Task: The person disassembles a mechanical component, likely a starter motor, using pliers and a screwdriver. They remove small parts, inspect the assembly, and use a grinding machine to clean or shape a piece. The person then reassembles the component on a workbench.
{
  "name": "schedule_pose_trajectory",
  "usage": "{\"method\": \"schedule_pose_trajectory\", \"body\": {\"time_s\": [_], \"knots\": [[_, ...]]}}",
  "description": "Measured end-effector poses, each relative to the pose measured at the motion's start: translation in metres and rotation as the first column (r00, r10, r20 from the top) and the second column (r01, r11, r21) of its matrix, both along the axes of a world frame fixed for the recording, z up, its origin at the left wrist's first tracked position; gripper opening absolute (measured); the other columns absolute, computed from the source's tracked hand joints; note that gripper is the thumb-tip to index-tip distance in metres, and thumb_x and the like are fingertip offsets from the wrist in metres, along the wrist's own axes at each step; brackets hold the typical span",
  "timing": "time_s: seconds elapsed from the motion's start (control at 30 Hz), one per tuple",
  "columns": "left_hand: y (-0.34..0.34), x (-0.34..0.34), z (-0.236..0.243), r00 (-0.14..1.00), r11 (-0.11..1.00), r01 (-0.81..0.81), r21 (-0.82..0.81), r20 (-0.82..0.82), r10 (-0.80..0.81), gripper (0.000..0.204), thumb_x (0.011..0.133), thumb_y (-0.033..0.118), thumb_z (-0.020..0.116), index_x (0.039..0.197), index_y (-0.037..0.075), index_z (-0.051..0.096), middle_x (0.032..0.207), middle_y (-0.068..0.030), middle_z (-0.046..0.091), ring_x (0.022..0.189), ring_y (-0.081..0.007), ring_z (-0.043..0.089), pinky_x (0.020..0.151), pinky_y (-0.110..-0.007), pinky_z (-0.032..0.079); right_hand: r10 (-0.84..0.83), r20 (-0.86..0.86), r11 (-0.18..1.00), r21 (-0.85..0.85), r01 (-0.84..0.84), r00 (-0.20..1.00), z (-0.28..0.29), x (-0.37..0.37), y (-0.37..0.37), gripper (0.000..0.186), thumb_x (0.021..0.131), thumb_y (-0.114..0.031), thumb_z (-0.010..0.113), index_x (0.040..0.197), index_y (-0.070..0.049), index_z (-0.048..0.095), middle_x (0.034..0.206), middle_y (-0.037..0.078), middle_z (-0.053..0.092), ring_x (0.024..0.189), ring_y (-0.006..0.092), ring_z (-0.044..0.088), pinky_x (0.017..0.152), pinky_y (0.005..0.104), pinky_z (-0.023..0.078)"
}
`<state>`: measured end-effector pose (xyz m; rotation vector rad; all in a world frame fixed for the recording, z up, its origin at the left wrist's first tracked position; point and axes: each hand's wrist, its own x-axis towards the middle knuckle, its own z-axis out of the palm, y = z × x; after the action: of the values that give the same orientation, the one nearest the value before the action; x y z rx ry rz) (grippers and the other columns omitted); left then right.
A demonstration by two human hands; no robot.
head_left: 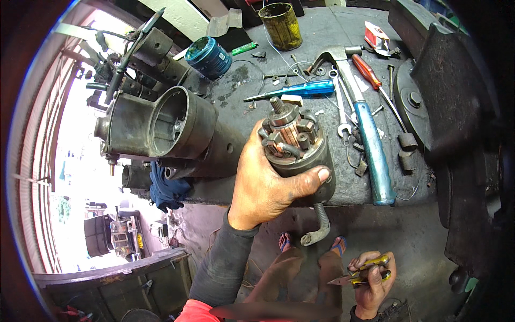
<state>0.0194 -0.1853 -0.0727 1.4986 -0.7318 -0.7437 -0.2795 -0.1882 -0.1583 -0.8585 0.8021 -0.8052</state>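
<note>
My left hand (268, 185) grips a dark cylindrical starter motor body (298, 147), open end up, so its copper commutator, brushes and short shaft show. A braided cable with a lug (317, 228) hangs from its underside. The motor is held over the front edge of the greasy workbench (322, 32). My right hand (373, 279) is low, by my right knee, closed on yellow-handled pliers (358, 272) with the jaws pointing left.
A blue-handled hammer (370, 145), blue screwdriver (300, 90), red screwdriver (370, 72), spanner (342, 115) and small parts lie on the bench. An empty motor housing (171, 126) sits at left, a yellow can (280, 24) and teal can (208, 56) behind. My sandalled feet stand below.
</note>
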Motion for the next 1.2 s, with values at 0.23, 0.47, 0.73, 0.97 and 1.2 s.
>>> {"method": "schedule_pose_trajectory", "body": {"time_s": [0.23, 0.47, 0.73, 0.97, 1.2], "knots": [[0.007, 0.008, 0.005, 0.984, 0.984, 0.175, 0.02, -0.031, -0.174, 0.096, 0.065, 0.01, 0.099, 0.146, 0.002, 0.049, 0.13, -0.0064, 0.066, 0.122, -0.0164, 0.064, 0.109, -0.035, 0.052, -0.001, -0.049, 1.0, -0.027, -0.001, 0.999, 0.006, -0.006, -0.002, 0.046, 0.102, -0.039, 0.072, 0.1, -0.007, 0.04, 0.089, 0.016, 0.063, 0.078, 0.0222, 0.063, 0.078, 0.0403, 0.058], [0.01, 0.047, 0.004, 0.811, 0.821, 0.571, 0.011, 0.151, -0.566, 0.1, 0.056, 0.002, 0.097, 0.146, 0.006, 0.054, 0.143, -0.0096, 0.061, 0.141, -0.0225, 0.052, 0.121, -0.037, 0.041, -0.011, -0.048, 1.0, 0.018, 0.012, 0.999, 0.027, -0.013, 0.004, 0.046, 0.097, -0.036, 0.078, 0.099, -0.004, 0.045, 0.091, 0.018, 0.066, 0.08, 0.0219, 0.068, 0.079, 0.038, 0.061], [0.035, -0.031, 0.006, 0.992, 0.999, 0.023, -0.041, 0.123, -0.018, 0.121, 0.063, 0.011, 0.104, 0.16, 0.002, 0.033, 0.146, -0.0156, 0.056, 0.133, -0.0238, 0.058, 0.114, -0.038, 0.049, 0.056, 0.005, 0.998, 0.03, -0.056, 0.998, 0.047, -0.01, 0.012, 0.043, 0.1, -0.033, 0.077, 0.097, -0.005, 0.045, 0.095, 0.019, 0.069, 0.083, 0.0228, 0.069, 0.08, 0.0372, 0.06], [0.022, -0.023, 0.0, 0.973, 0.997, -0.064, 0.038, 0.225, 0.054, 0.097, 0.057, 0.003, 0.102, 0.141, 0.003, 0.054, 0.131, -0.0107, 0.068, 0.123, -0.0216, 0.065, 0.111, -0.037, 0.051, 0.044, -0.053, 0.999, 0.029, -0.042, 0.998, 0.051, -0.013, 0.016, 0.046, 0.097, -0.037, 0.079, 0.094, -0.006, 0.044, 0.089, 0.018, 0.067, 0.078, 0.0225, 0.069, 0.077, 0.0375, 0.06], [0.01, 0.056, 0.01, 0.806, 0.809, 0.585, 0.055, 0.068, -0.588, 0.112, 0.044, 0.005, 0.105, 0.144, 0.005, 0.055, 0.148, -0.0158, 0.059, 0.14, -0.0303, 0.055, 0.123, -0.044, 0.041, 0.068, 0.001, 0.997, 0.041, -0.068, 0.998, 0.052, -0.007, 0.016, 0.044, 0.098, -0.034, 0.079, 0.094, -0.007, 0.045, 0.092, 0.018, 0.069, 0.082, 0.0208, 0.067, 0.075, 0.0352, 0.058]]}}
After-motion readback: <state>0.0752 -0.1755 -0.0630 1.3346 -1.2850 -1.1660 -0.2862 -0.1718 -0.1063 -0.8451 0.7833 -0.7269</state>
